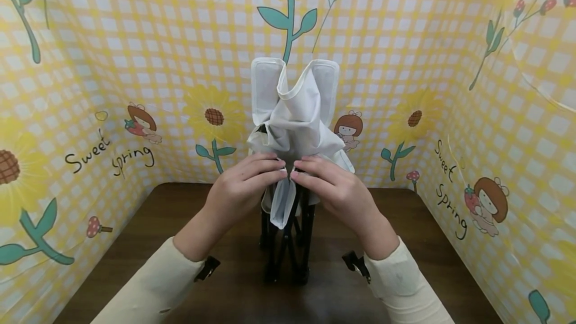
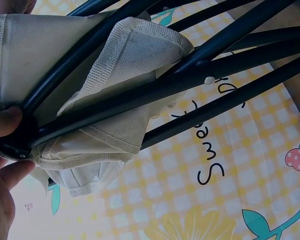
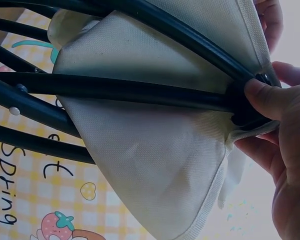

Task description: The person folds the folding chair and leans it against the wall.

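A small folding chair with off-white fabric (image 1: 297, 129) and crossed black legs (image 1: 308, 239) stands upright, mostly folded, at the middle of the table. My left hand (image 1: 234, 184) grips a black corner joint (image 2: 15, 142) on its left side, thumb on the joint and fingers at the fabric edge. The right hand (image 1: 344, 191) pinches the matching black joint (image 3: 245, 107) on the other side. Both sets of fingertips nearly meet in the head view. Between them a folded fabric flap (image 1: 282, 204) hangs down. Each wrist view shows several black tubes passing beside the bunched cloth.
Under the chair lies a dark brown wooden table (image 1: 216, 284). A yellow checked cloth (image 1: 184, 64) with printed flowers and lettering rises behind it and on both sides. Black clips (image 1: 208, 268) sit at the sleeve cuffs.
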The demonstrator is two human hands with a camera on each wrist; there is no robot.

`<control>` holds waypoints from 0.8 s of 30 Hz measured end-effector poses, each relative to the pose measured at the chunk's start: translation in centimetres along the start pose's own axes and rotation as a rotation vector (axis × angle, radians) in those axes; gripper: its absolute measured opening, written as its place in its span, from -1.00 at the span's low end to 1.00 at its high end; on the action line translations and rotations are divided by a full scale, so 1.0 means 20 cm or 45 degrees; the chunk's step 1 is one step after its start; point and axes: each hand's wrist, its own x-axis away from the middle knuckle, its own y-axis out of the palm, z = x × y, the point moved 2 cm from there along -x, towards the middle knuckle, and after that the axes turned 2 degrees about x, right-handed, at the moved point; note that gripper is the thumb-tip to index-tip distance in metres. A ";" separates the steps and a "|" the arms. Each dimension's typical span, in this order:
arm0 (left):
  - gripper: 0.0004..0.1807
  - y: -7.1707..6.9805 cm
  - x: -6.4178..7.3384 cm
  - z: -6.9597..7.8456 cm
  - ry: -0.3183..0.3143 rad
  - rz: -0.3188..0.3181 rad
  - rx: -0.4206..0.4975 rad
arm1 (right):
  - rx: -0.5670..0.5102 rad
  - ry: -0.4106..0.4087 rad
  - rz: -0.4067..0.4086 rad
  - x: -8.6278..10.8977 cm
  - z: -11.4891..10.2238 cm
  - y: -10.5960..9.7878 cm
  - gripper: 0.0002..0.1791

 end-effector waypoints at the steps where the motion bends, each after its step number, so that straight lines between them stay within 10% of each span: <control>1: -0.78 0.00 0.00 0.00 -0.011 0.002 0.009 | 0.004 0.006 -0.002 0.00 0.00 0.00 -0.63; 24: -0.69 0.07 0.01 -0.05 -0.086 0.088 0.020 | -0.075 0.029 0.061 -0.03 0.04 0.05 -0.71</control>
